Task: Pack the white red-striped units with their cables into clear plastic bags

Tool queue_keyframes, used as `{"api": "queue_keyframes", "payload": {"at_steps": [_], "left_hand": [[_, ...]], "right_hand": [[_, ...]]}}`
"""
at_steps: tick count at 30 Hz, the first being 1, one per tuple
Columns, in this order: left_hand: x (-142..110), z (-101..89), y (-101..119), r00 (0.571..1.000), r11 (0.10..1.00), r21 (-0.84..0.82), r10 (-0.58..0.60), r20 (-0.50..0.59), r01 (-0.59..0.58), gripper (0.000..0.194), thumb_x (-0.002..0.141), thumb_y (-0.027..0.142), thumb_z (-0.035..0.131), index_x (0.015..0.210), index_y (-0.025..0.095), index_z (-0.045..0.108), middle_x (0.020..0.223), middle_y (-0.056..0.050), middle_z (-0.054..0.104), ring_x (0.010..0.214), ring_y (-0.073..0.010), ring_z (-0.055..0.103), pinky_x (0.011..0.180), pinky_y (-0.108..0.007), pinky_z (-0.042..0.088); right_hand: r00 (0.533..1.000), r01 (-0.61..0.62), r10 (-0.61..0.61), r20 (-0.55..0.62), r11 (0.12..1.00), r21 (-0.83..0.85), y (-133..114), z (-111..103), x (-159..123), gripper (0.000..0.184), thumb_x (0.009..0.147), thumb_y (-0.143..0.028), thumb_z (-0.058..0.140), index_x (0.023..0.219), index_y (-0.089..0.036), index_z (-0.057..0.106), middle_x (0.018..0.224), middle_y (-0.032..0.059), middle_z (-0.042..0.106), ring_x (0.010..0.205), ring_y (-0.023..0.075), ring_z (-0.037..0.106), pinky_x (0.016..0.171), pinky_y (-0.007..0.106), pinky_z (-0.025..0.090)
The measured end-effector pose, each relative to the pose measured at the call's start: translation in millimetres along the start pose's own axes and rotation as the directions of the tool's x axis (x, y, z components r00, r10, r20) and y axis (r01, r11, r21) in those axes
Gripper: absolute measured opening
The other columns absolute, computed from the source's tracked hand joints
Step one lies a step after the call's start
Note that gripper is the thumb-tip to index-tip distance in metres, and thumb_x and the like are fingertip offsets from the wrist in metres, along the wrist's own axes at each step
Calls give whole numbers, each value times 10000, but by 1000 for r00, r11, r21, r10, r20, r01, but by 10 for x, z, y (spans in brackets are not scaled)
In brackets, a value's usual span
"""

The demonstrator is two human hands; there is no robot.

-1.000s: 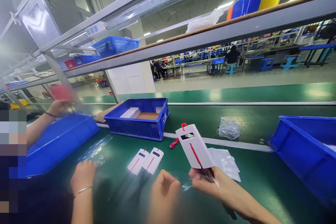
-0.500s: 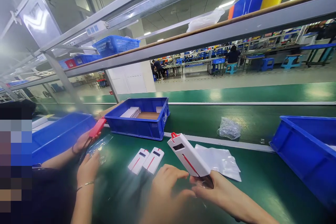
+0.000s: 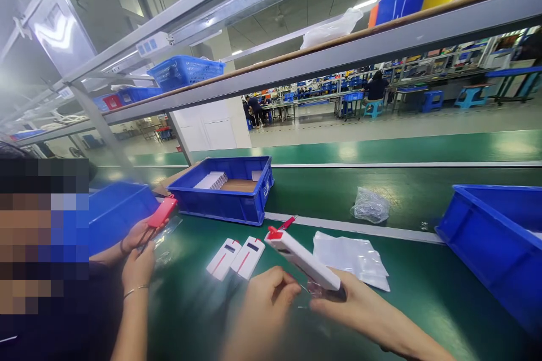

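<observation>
My right hand (image 3: 339, 302) grips the lower end of a white device (image 3: 301, 256) with a red loop at its far end; the device lies tilted, pointing up and left. Pinched at the device's base, my left hand (image 3: 265, 302) holds the edge of a thin clear plastic film (image 3: 311, 289). Two more white devices (image 3: 235, 258) with red stripes lie side by side on the green belt (image 3: 423, 287), just left of my hands. A stack of clear plastic bags (image 3: 351, 256) lies right behind the held device.
A co-worker at left holds a red device (image 3: 162, 212) over a clear bag. Blue bins stand at left (image 3: 114, 211), middle back (image 3: 224, 189) and right (image 3: 495, 242). A crumpled clear bag (image 3: 369, 206) lies on the far belt. A shelf rail (image 3: 339, 59) runs overhead.
My right hand has tipped the white device from upright down towards flat, its red loop swinging left. My left hand closed in on its base. The co-worker brought a red device down to the belt.
</observation>
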State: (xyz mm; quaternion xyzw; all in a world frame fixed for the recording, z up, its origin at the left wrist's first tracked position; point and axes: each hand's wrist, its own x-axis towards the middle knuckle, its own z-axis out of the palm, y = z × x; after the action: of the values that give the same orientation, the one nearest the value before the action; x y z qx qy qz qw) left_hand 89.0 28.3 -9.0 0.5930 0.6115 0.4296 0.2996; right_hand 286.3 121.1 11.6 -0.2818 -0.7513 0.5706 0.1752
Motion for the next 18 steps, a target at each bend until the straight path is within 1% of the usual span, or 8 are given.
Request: {"api": "queue_keyframes", "payload": {"at_steps": [3,6,9,11,13,16,18], "left_hand": [[-22,-3,50,1000,999,20,25,20,-25,285,976,504,539,830,324,706,775,-6,670,739,-222,664,674,-332,568],[-24,41,45,999,1000,-12,13,45,-12,255,956,491,584,822,309,703,755,4,672,705,-202,651,637,-303,562],[-5,65,14,998,998,-65,-15,68,19,202,896,474,683,810,292,701,734,15,671,678,-185,642,600,-275,543],[13,62,3,995,995,-92,-35,88,43,207,876,473,713,786,287,698,702,24,659,654,-175,636,580,-267,525],[29,51,1,994,992,-110,-43,101,54,236,896,483,689,766,286,700,674,29,648,641,-172,633,576,-269,514],[41,35,-2,993,989,-138,-31,117,47,301,943,503,624,755,283,707,649,26,637,618,-166,619,568,-271,489],[46,34,-15,990,983,-172,-34,140,58,336,959,520,594,761,274,709,651,18,637,560,-144,576,528,-258,439]], "right_hand": [[997,-12,13,-81,1000,7,22,8,24,242,822,-442,669,898,-218,616,809,-25,551,752,184,489,647,253,393],[992,-10,12,-126,1000,19,35,4,36,335,823,-549,660,854,-217,626,803,3,617,772,211,560,665,271,443],[990,-16,20,-143,999,28,45,3,40,371,839,-576,642,782,-212,597,721,3,617,727,207,571,662,282,449],[988,-32,36,-151,999,29,53,9,41,380,844,-578,645,788,-204,610,686,-2,601,698,200,560,641,283,438],[985,-46,50,-166,999,28,53,17,37,399,850,-591,643,814,-194,629,678,-6,581,680,194,546,618,280,427],[980,-63,67,-186,998,25,29,25,24,428,849,-609,645,872,-182,656,715,1,591,685,192,557,610,272,439],[979,-72,74,-190,997,17,7,25,16,431,838,-612,658,875,-183,662,724,6,609,690,197,575,610,268,455]]}}
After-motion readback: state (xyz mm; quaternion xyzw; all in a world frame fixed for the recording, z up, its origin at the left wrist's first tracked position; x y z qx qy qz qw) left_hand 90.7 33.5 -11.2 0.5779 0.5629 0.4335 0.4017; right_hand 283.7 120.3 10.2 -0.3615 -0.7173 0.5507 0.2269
